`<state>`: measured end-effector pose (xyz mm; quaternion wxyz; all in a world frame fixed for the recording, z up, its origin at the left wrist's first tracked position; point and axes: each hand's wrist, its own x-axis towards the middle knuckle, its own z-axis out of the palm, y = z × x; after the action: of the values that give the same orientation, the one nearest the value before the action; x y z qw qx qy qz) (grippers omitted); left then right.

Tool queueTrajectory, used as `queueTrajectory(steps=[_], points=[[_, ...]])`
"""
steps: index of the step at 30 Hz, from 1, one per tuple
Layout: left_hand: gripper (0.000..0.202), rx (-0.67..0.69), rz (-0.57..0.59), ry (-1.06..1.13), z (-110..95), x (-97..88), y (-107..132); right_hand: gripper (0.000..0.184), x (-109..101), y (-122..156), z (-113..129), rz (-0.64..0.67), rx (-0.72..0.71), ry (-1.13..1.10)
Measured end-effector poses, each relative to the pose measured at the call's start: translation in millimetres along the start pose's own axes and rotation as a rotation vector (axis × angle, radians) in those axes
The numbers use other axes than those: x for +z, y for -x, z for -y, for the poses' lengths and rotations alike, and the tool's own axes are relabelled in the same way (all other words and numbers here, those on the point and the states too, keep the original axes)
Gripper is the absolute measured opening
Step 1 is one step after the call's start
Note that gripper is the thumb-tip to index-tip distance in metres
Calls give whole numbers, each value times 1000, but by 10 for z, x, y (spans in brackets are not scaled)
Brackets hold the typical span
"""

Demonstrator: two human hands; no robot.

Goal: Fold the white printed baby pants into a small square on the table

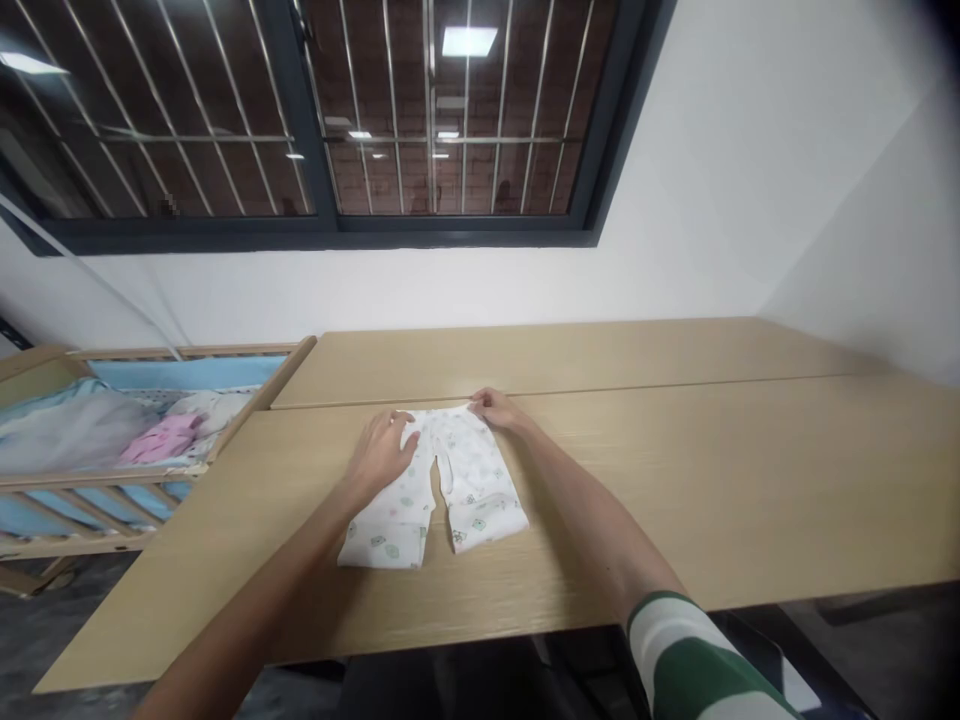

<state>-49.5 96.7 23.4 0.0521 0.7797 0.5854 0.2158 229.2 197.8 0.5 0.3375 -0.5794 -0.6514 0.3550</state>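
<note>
A small pair of white baby pants (pixel 484 475) with a light green print lies flat on the wooden table (pixel 712 470). Its legs point toward me, and the leg ends look folded up. My left hand (pixel 384 450) rests on the upper left side of the pants, thumb and fingers apart. At the top right corner of the waistband, my right hand (pixel 495 408) pinches the cloth between thumb and fingers.
On the left stands a wooden crib (pixel 262 400) with blue lining, bedding and a pink cloth (pixel 163 438) inside. A seam crosses the tabletop toward the back. Behind are a white wall (pixel 675 260) and a barred window (pixel 457 230). The table's front edge is close to me.
</note>
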Motion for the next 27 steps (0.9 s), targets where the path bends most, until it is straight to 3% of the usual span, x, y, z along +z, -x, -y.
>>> queueTrajectory(steps=[2,6,12,18,20,24,27], points=[[31,30,47,13,-44,-56,269,22,-26,64,47,-5,-10,-12],[44,-1,126,36,46,-185,810,24,-132,370,192,10,-43,15],[53,-59,179,206,46,-312,1321,53,-273,1238,401,440,-89,255],[55,-63,177,341,-168,-404,1592,56,-323,1881,625,636,-161,214],[54,-99,169,380,-193,-428,1700,51,-349,2024,659,645,-168,134],[52,-144,143,435,-217,-454,1862,41,-404,2223,649,529,-191,69],[48,-126,110,480,-386,-412,1904,35,-411,2206,614,531,-216,93]])
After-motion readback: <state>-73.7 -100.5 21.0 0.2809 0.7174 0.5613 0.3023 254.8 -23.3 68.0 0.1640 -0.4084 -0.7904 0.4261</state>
